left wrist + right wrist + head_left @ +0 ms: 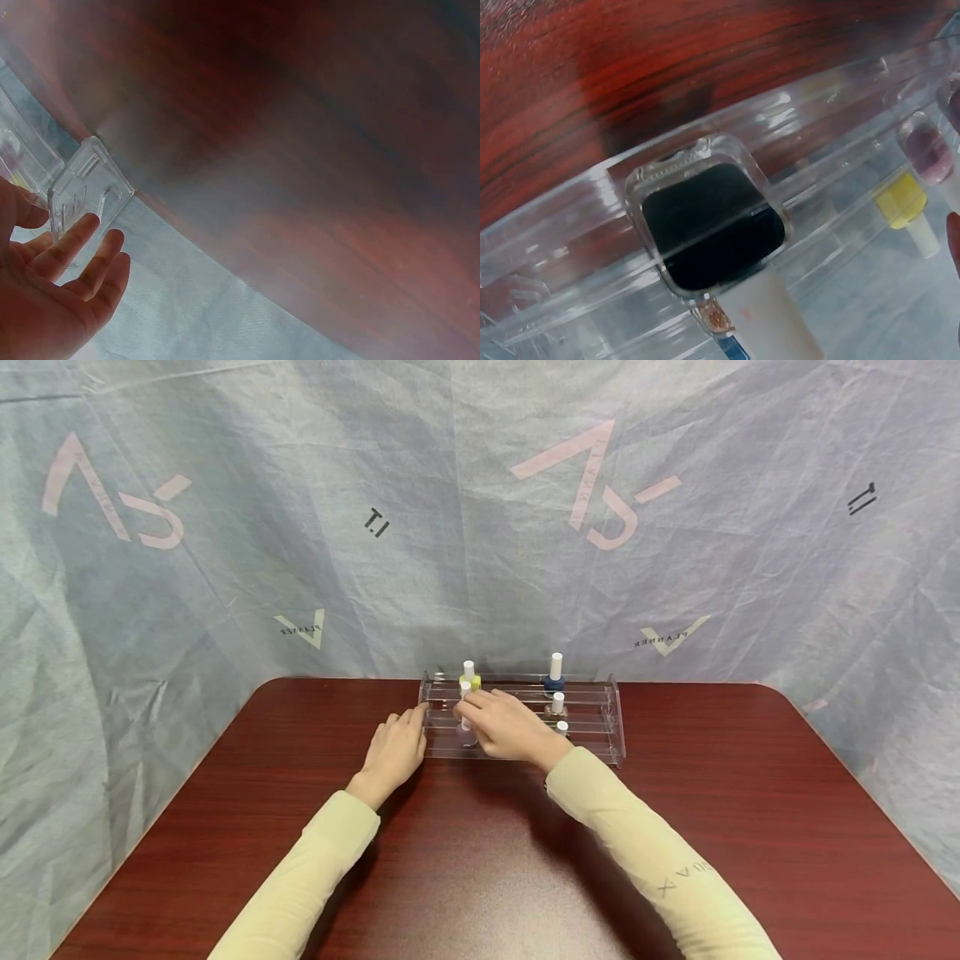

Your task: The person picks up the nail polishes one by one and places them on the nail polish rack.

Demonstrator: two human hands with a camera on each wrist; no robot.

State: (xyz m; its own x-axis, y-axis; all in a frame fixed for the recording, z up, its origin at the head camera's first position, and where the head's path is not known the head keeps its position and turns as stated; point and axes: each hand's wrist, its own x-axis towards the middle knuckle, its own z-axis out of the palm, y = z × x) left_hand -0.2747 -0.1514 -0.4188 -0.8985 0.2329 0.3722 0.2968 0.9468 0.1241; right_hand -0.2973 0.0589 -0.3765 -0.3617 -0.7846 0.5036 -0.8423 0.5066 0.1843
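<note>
A clear tiered rack (619, 722) stands at the table's back edge with several white-capped nail polish bottles in it. My left hand (393, 747) touches its left end; in the left wrist view the fingers (97, 262) spread beside the clear side panel (112, 176). Over the rack's left half, my right hand (506, 722) pinches the cap of a pale purple nail polish bottle (467, 737) on the front tier, contact partly hidden. Behind it are a mauve bottle (928, 154) and a yellow bottle (901, 201). Blue (554, 682), brown (552, 713) and black (712, 229) bottles line the right side.
The dark red wooden table (465, 877) extends in front of the rack and to both sides. Grey printed cloth (465, 527) hangs close behind the rack and along both sides of the table.
</note>
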